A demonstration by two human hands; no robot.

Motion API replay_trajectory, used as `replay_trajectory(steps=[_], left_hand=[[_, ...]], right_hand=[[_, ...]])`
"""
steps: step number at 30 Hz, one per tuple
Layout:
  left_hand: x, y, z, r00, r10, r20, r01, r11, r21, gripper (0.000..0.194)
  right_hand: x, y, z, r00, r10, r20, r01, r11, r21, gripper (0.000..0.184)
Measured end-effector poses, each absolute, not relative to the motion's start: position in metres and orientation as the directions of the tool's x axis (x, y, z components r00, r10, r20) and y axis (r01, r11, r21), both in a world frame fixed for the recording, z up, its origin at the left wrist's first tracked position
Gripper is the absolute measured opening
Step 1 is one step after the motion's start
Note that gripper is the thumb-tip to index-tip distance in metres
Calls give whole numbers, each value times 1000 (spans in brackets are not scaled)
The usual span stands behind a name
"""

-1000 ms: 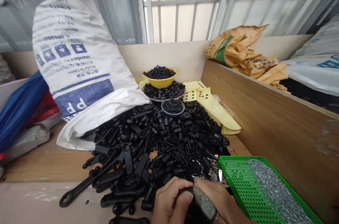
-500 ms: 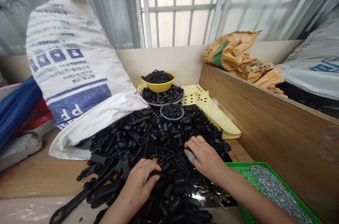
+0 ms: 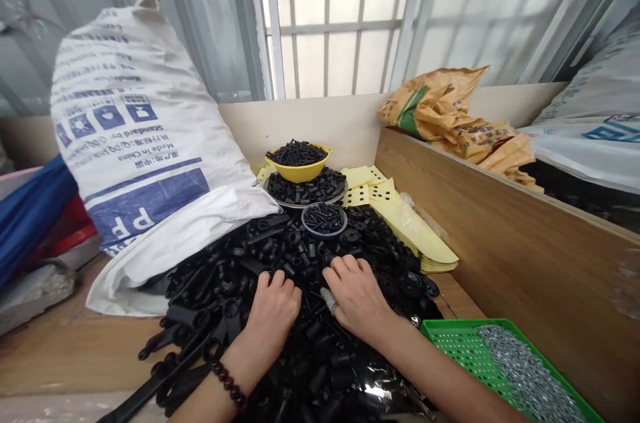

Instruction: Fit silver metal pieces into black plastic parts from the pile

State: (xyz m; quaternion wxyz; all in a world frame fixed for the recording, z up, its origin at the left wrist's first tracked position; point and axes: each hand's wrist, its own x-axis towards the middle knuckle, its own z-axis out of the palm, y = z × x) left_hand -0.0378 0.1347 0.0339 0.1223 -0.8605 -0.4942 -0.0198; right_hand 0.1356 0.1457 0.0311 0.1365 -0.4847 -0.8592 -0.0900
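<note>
My left hand [image 3: 274, 311], a dark bead bracelet [image 3: 227, 383] at its wrist, presses curled fingers into a heap of black plastic parts [image 3: 310, 343]. Beside it on the right, my right hand [image 3: 356, 293] also has its fingers bent down into the heap. A grey wrap [image 3: 329, 300] covers its thumb. Both sets of fingertips are hidden, so I cannot make out what they hold. Around the hands lie short black tubes, screw-like pieces and long black crank-like arms [image 3: 187, 319]. Just beyond stands a small clear bowl [image 3: 324, 219] of black threaded pieces.
A yellow bowl [image 3: 299, 173] of black pieces sits on a plate [image 3: 287, 201] of short tubes. Left leans a white sack [image 3: 150, 109]. Right are yellow sheets [image 3: 413, 219], a wooden partition [image 3: 475, 209], and a green tray [image 3: 450, 349] with small metal parts [image 3: 530, 369].
My hands were together low in front, around something dark. They then parted and reached onto the heap; since then the left moved up and the right shifted left, closer together.
</note>
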Motion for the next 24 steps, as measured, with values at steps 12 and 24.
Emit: replay_trajectory(steps=[12,24], left_hand=[[-43,140,26,541,827,153,830,-496,-255,20],[-69,125,50,354,822,446,844,-486,226,21]], right_hand=[[124,153,32,-682,673,287,716,694,75,10],[81,159,27,-697,684,215,709,702,64,15]])
